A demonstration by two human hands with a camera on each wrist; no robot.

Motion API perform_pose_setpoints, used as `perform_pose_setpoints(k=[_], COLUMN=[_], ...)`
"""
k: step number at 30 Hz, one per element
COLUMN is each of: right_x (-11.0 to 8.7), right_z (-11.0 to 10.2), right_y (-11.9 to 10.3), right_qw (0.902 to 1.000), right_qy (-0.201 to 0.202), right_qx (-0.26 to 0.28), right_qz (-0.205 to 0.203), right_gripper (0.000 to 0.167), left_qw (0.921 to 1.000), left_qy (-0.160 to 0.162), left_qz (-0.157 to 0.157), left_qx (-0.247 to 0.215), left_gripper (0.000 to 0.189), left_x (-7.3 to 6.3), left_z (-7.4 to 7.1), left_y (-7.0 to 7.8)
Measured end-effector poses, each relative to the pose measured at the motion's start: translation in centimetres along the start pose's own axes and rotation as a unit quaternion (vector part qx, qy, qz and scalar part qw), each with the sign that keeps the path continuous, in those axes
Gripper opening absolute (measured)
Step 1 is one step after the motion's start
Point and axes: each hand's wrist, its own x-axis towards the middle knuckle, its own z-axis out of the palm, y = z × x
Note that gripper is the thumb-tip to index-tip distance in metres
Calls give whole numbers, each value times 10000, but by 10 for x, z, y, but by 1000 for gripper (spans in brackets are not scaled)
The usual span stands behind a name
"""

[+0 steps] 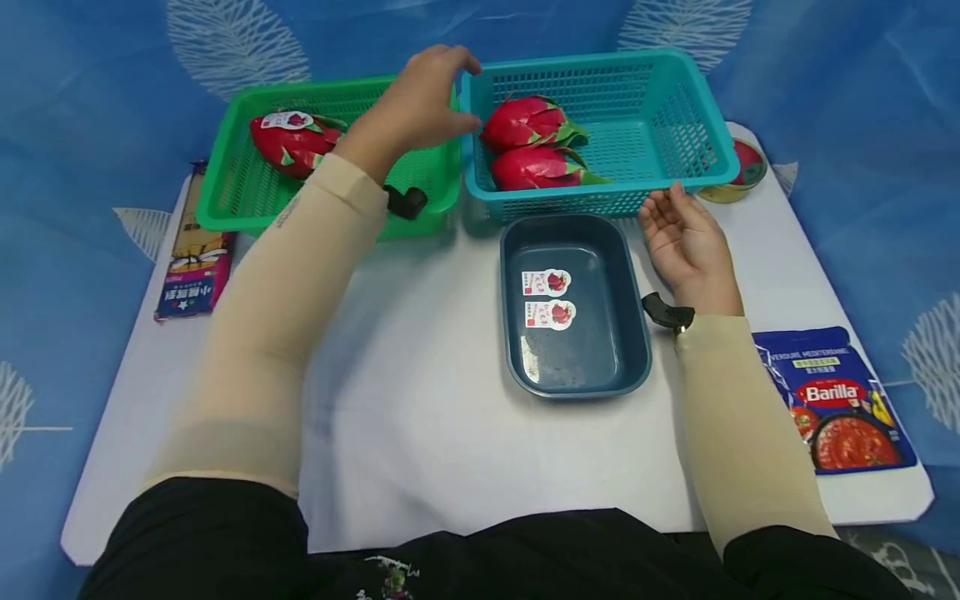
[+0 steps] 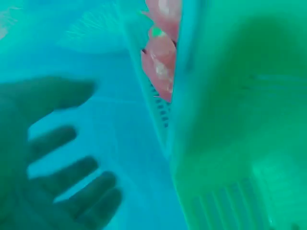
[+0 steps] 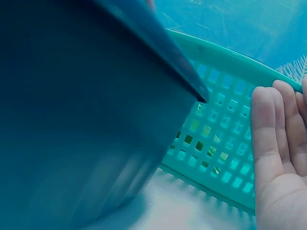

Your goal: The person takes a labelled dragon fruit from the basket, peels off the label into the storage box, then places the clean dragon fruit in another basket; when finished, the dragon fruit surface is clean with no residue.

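Note:
Two red dragon fruits (image 1: pixel 528 123) lie side by side in the left part of a turquoise basket (image 1: pixel 648 187). My left hand (image 1: pixel 423 104) hovers at that basket's left end, fingers spread and holding nothing; in the left wrist view its fingers (image 2: pixel 86 179) appear apart from the basket. At the front right of the basket is my right hand (image 1: pixel 697 250), palm up, its nearly straight fingers (image 3: pixel 265 124) at the rim. Whether they touch it is hard to tell. Under my left forearm, a green basket (image 1: pixel 217 196) holds another dragon fruit (image 1: pixel 281 150) bearing a white label.
A dark blue tray (image 1: pixel 577 387) with two dragon-fruit stickers (image 1: pixel 546 283) stands in front of the turquoise basket. To the right lie a Barilla pouch (image 1: pixel 840 408) and a round tin (image 1: pixel 738 187). A colourful packet (image 1: pixel 195 271) is partly under the green basket. White cloth covers the table.

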Motion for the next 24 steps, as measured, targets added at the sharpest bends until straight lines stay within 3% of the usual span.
perform_pose_setpoints(k=[3, 5, 7, 9, 10, 11, 12, 13, 15, 16, 18, 20, 23, 24], right_x=[1, 1, 1, 1, 1, 0, 0, 0, 0, 0, 0, 0, 1, 1], right_z=[0, 1, 0, -1, -2, -3, -4, -4, -4, -4, -3, -2, -1, 0], right_y=[-3, -5, -5, -5, -5, -4, -4, -3, -3, -3, -3, -2, 0, 2], right_qw=[10000, 9999, 9998, 9997, 9997, 9997, 9996, 9996, 9996, 9996, 9997, 9998, 9998, 9998], right_qy=[30, 84, 113, 152, 163, 178, 191, 195, 192, 172, 122, 77, 84, 86], right_qx=[91, 151, 173, 184, 190, 189, 182, 187, 197, 207, 212, 190, 145, 136], right_qz=[2, 6, -6, -9, -7, 2, 18, 32, 56, 63, 60, 36, 59, 77], right_gripper=[24, 27, 28, 28, 28, 28, 28, 27, 27, 27, 27, 26, 25, 25], left_qw=[9937, 9817, 9627, 9322, 9099, 8818, 8489, 8097, 7126, 6678, 5943, 5377, 4837, 4702], left_qy=[929, 1516, 2122, 2611, 2781, 2930, 3005, 3042, 2956, 2904, 2804, 2764, 2917, 3005], left_qz=[-129, -247, -358, -583, -727, -870, -1059, -1276, -1730, -1949, -2282, -2499, -2611, -2593], left_qx=[-608, -1123, -1641, -2437, -2992, -3591, -4217, -4854, -6123, -6571, -7185, -7563, -7828, -7883], left_gripper=[57, 51, 42, 32, 27, 22, 18, 16, 15, 16, 19, 25, 31, 33], left_x=[-39, -66, -93, -118, -131, -143, -155, -166, -186, -194, -204, -207, -202, -200], left_z=[-6, -7, -5, 1, 5, 10, 16, 22, 35, 41, 53, 63, 75, 78], left_y=[-20, -35, -51, -64, -70, -75, -78, -81, -85, -86, -89, -93, -98, -100])
